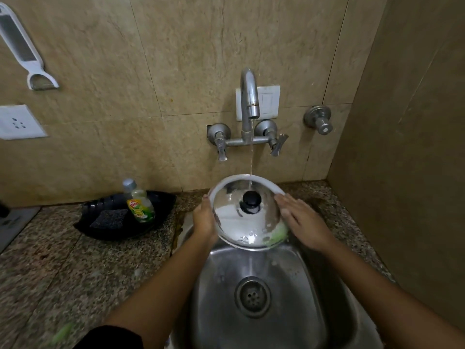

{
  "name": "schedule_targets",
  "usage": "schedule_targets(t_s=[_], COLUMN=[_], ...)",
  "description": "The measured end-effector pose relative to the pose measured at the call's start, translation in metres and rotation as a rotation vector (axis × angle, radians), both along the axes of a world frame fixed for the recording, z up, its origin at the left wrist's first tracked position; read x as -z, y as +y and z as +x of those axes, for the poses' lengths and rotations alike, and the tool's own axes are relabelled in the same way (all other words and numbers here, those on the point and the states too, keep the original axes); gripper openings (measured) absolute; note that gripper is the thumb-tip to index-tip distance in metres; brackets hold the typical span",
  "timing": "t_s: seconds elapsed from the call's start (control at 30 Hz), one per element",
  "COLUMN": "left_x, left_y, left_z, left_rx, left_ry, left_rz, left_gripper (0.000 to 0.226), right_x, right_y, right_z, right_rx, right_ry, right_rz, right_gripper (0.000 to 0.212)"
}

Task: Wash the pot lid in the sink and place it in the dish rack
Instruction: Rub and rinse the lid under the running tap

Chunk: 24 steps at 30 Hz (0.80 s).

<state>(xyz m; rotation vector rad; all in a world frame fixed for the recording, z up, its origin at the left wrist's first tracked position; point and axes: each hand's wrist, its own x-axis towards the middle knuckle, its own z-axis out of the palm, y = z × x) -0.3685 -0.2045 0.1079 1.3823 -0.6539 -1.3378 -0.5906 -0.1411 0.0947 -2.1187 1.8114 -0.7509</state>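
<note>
Here the pot lid (pixel 247 212) is held tilted above the steel sink (pixel 254 285), its shiny domed top facing the camera and its black knob (pixel 250 199) near the middle. A thin stream of water (pixel 251 157) falls from the tap (pixel 249 96) and lands on the lid just above the knob. The left hand (pixel 205 220) grips the lid's left rim; its fingers go behind the metal and cannot be seen, only the thumb side shows. The right hand (pixel 300 220) lies flat with its fingers spread against the right edge of the lid, touching it rather than clamped round it. Something pale green sits at the lid's lower right edge, just under the right hand; it is too blurred to tell whether it is a scrubber or foam. The two hands are apart, one on each side of the lid.

On the granite counter (pixel 63 260) left of the sink, a black tray (pixel 161 212) holds a green bottle of dish soap (pixel 139 202) and a dark scrub pad (pixel 108 219), the two just beside each other. The drain (pixel 252 297) lies open in the basin below the lid. A white grater (pixel 21 46) on the wall and a white socket (pixel 17 122) are both cut off by the left edge. A dark sleeve (pixel 113 338) is cut off at the bottom edge.
</note>
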Motion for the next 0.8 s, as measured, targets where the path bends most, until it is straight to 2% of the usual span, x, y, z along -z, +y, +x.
schedule_targets(t_s=[0.07, 0.1, 0.17, 0.27, 0.33, 0.43, 0.47, 0.5, 0.6, 0.63, 0.73, 0.8], left_x=[0.005, 0.005, 0.006, 0.008, 0.007, 0.005, 0.005, 0.005, 0.01, 0.011, 0.007, 0.006], left_y=[0.005, 0.007, 0.01, 0.012, 0.009, 0.004, 0.003, 0.003, 0.006, 0.006, 0.006, 0.005], left_z=[-0.005, -0.009, -0.015, -0.019, -0.017, -0.017, -0.017, -0.018, -0.017, -0.017, -0.018, -0.016], left_rx=[0.042, 0.066, 0.115, 0.15, 0.126, 0.096, 0.099, 0.11, 0.157, 0.146, 0.076, 0.065], left_ry=[-0.015, -0.023, -0.067, -0.051, -0.025, -0.033, -0.031, -0.026, -0.015, -0.025, -0.078, -0.058], left_rz=[-0.008, -0.015, -0.032, -0.061, -0.066, -0.083, -0.095, -0.106, -0.099, -0.085, -0.059, -0.082], left_gripper=[0.034, 0.035, 0.036, 0.039, 0.038, 0.037, 0.037, 0.037, 0.036, 0.037, 0.039, 0.036], right_x=[-0.019, -0.029, -0.042, -0.047, -0.041, -0.045, -0.044, -0.045, -0.041, -0.042, -0.042, -0.038], right_y=[-0.029, -0.041, -0.057, -0.051, -0.043, -0.056, -0.059, -0.059, -0.042, -0.04, -0.063, -0.067], right_z=[0.011, 0.017, 0.037, 0.082, 0.092, 0.077, 0.077, 0.083, 0.114, 0.114, 0.084, 0.066], right_rx=[0.037, 0.019, -0.094, -0.246, -0.159, 0.26, 0.313, 0.274, -0.037, -0.047, 0.218, 0.259], right_ry=[-0.191, -0.227, -0.112, 0.238, 0.392, 0.424, 0.429, 0.452, 0.355, 0.345, 0.24, 0.08], right_rz=[0.171, 0.239, 0.303, 0.282, 0.199, 0.22, 0.248, 0.257, 0.132, 0.094, 0.17, 0.265], right_gripper=[0.041, 0.041, 0.04, 0.053, 0.055, 0.048, 0.048, 0.048, 0.049, 0.05, 0.052, 0.053])
